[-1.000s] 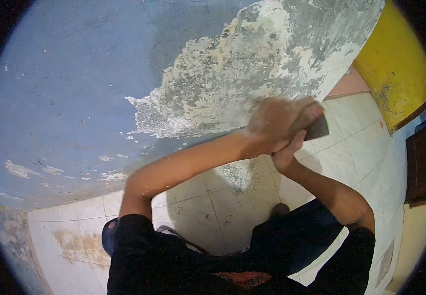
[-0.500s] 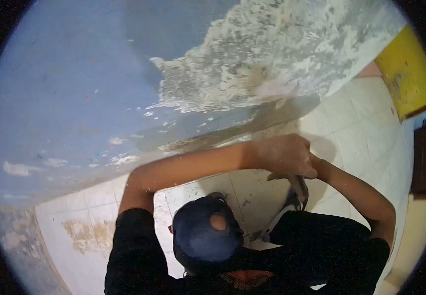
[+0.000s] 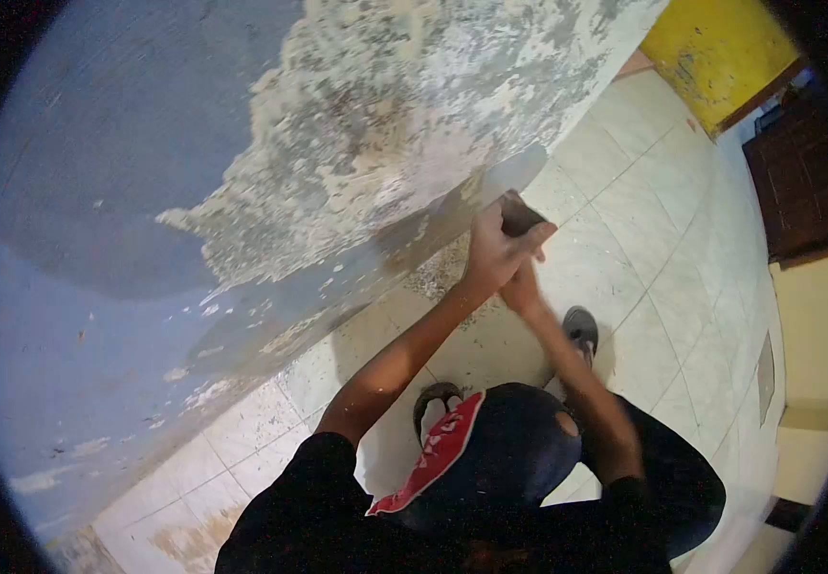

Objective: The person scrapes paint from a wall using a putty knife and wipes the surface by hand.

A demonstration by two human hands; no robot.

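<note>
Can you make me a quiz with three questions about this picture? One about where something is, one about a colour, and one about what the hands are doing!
1. Where is the scraper?
A. in a pocket
B. low on the wall, just above the floor
C. up by the ceiling

2. What colour is the paint not yet scraped off?
A. blue
B. green
C. red

3. How do the hands hold the scraper?
A. both grip it
B. only one does
C. neither touches it

Answers:
1 B: the tool meets the wall's bottom edge beside the tiles.
2 A: blue covers the wall left of the bare patch.
3 A: left hand and right hand are clasped together at it.
</note>
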